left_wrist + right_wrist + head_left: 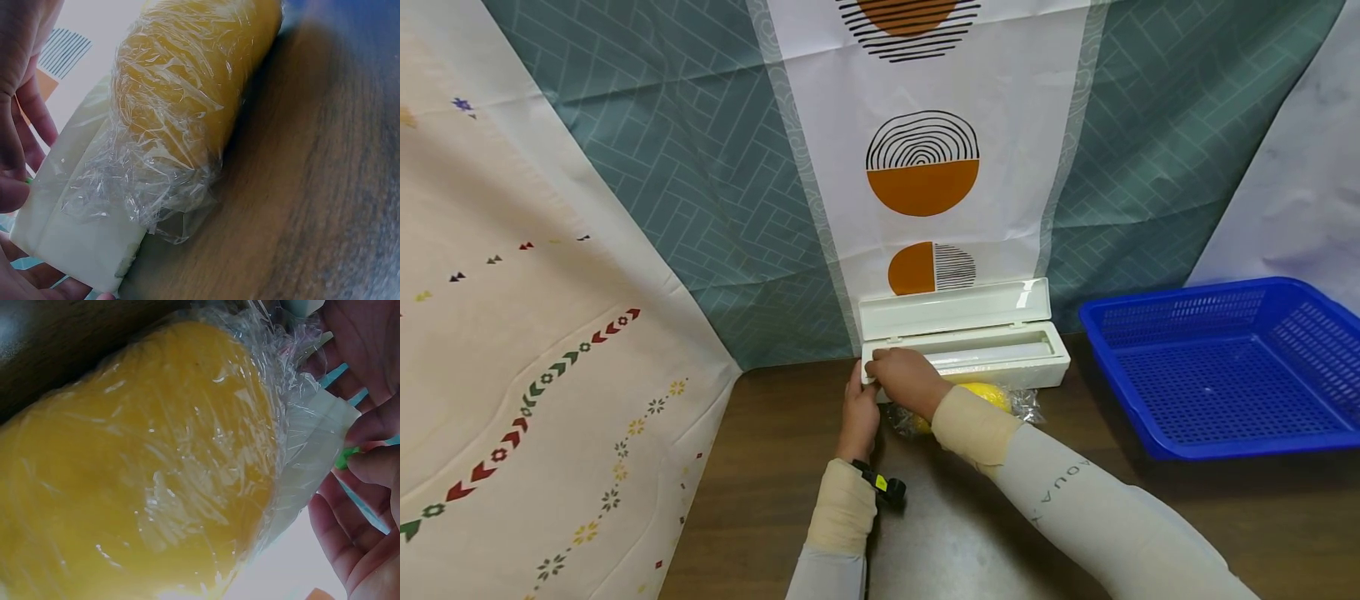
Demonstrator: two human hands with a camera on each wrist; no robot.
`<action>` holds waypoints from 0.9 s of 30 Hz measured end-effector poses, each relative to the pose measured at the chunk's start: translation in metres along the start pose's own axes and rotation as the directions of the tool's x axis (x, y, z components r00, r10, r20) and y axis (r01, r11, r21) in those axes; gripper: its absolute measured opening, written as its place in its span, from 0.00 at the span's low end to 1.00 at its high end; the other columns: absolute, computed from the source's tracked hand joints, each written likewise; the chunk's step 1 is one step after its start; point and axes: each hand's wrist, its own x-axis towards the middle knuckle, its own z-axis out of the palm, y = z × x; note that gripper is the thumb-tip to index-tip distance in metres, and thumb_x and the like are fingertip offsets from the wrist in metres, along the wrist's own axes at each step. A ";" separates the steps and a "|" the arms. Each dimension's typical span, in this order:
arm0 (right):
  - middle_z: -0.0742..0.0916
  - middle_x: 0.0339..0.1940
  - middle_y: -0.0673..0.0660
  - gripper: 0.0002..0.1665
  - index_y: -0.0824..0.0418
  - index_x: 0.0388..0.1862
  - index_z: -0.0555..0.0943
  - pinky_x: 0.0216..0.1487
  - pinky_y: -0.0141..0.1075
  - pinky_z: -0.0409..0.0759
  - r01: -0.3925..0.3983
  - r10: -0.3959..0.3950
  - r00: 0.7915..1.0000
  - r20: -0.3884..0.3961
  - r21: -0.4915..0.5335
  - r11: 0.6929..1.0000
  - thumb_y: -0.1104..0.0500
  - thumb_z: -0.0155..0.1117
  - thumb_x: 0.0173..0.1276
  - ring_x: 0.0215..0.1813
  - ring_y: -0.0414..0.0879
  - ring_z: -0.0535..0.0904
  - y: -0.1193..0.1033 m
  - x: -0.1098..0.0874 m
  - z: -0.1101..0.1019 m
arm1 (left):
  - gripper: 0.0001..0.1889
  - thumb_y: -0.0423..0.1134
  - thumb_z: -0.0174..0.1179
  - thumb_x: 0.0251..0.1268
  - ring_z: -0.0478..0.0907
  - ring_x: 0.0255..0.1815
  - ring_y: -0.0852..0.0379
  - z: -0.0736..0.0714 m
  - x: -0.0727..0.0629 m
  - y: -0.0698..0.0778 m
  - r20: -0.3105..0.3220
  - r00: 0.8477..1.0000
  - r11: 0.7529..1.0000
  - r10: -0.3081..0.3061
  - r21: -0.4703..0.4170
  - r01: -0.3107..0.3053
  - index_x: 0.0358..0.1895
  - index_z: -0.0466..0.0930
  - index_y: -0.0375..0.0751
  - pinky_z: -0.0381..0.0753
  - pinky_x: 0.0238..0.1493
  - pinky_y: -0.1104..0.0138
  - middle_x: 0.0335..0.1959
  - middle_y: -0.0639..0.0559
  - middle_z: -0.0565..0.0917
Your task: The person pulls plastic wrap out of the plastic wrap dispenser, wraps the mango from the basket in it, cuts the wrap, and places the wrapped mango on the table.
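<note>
A long white cling film box [1033, 373] stands at the back of the table, its lid [955, 310] raised and a roll of film [992, 354] inside. My left hand [859, 412] holds the box's left end, fingers around its end and underside. Over the same corner, my right hand [908, 379] pinches a small green piece [345, 457] at the box's edge. Just in front of the box lies a rounded yellow item [144, 462] wrapped in clear film; its exact kind is unclear. Loose crumpled film [162, 200] gathers at its end, and my right arm partly hides it in the head view.
A blue plastic basket [1138, 417] with mesh walls stands on the right side of the brown wooden table [760, 467]. Patterned cloth [715, 208] hangs right behind the box, and a pale printed cloth [580, 333] borders the left.
</note>
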 end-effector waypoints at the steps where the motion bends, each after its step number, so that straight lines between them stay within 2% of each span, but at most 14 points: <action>1: 0.84 0.35 0.52 0.10 0.55 0.42 0.88 0.40 0.39 0.82 -0.001 0.001 1.000 0.000 -0.003 1.000 0.68 0.66 0.68 0.36 0.45 0.83 0.000 0.000 0.000 | 0.30 0.45 0.50 0.77 0.54 0.80 0.41 0.000 0.000 0.000 -0.001 1.000 1.000 0.005 -0.002 -0.005 0.79 0.58 0.58 0.57 0.77 0.43 0.79 0.43 0.58; 4: 0.85 0.35 0.52 0.10 0.55 0.42 0.88 0.40 0.40 0.83 -0.005 0.004 1.000 -0.001 -0.012 1.000 0.68 0.66 0.69 0.36 0.46 0.83 0.001 0.000 0.000 | 0.28 0.44 0.50 0.77 0.58 0.78 0.43 0.000 0.001 0.000 0.001 1.000 1.000 0.020 -0.006 -0.020 0.78 0.61 0.61 0.59 0.76 0.43 0.76 0.44 0.62; 9: 0.85 0.36 0.52 0.10 0.54 0.43 0.88 0.42 0.40 0.83 -0.008 0.008 1.000 0.003 -0.025 1.000 0.68 0.66 0.68 0.38 0.46 0.84 0.001 0.000 0.000 | 0.26 0.45 0.49 0.78 0.57 0.78 0.43 0.000 0.002 -0.001 0.017 1.000 1.000 0.026 -0.013 -0.025 0.76 0.63 0.63 0.58 0.76 0.41 0.76 0.45 0.62; 17: 0.86 0.37 0.52 0.10 0.55 0.45 0.88 0.42 0.38 0.84 0.002 -0.001 1.000 0.019 -0.034 0.999 0.66 0.67 0.69 0.39 0.45 0.84 0.001 -0.001 -0.002 | 0.29 0.43 0.46 0.80 0.57 0.77 0.40 -0.002 -0.002 0.008 0.050 0.999 1.000 -0.003 -0.007 0.003 0.80 0.56 0.54 0.58 0.75 0.40 0.77 0.41 0.59; 23: 0.86 0.37 0.52 0.10 0.55 0.44 0.88 0.41 0.38 0.84 0.004 -0.003 1.000 0.013 -0.042 0.999 0.66 0.67 0.69 0.38 0.44 0.84 0.002 -0.002 -0.001 | 0.27 0.45 0.48 0.78 0.57 0.78 0.43 -0.001 0.001 -0.001 0.022 0.999 1.000 0.024 -0.006 -0.024 0.77 0.61 0.62 0.58 0.76 0.41 0.76 0.44 0.61; 27: 0.86 0.37 0.52 0.09 0.55 0.44 0.88 0.41 0.39 0.84 0.001 -0.001 1.000 -0.001 -0.051 0.999 0.66 0.67 0.68 0.38 0.45 0.85 0.003 -0.002 0.000 | 0.27 0.45 0.48 0.78 0.59 0.76 0.42 0.000 0.001 -0.001 0.008 1.000 1.000 0.027 0.008 -0.027 0.77 0.62 0.61 0.60 0.75 0.42 0.75 0.43 0.63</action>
